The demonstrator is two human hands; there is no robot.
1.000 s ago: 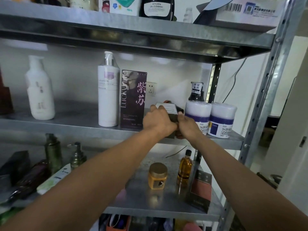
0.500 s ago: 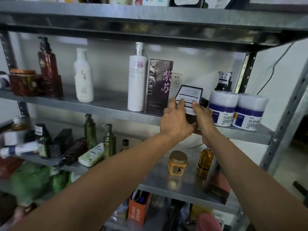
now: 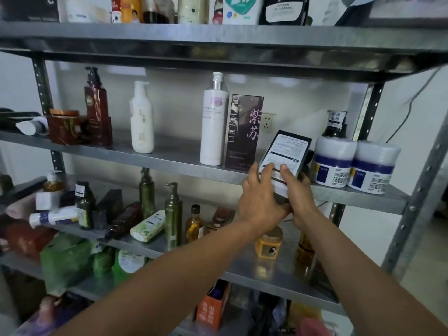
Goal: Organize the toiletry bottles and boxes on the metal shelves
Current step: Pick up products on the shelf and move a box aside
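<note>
Both my hands hold a dark box (image 3: 286,154) with a white printed label, tilted back and leaning right at the front of the middle metal shelf (image 3: 169,163). My left hand (image 3: 260,202) grips its lower left side, fingers laid on the label. My right hand (image 3: 297,192) grips its lower right edge. The box stands between a tall dark purple box (image 3: 243,132) on its left and two white-and-purple jars (image 3: 333,163) on its right. A white pump bottle (image 3: 213,122) stands left of the purple box.
A black bottle (image 3: 335,124) stands behind the jars. Further left on the shelf are a white pump bottle (image 3: 141,117) and a dark red bottle (image 3: 97,107). Below, the lower shelf (image 3: 274,270) carries an amber jar (image 3: 269,243), green bottles and lying tubes. A steel upright (image 3: 417,197) stands at the right.
The box has been raised from lying low between my hands to nearly upright, its label facing me. The view has swung left and shows more of the shelves.
</note>
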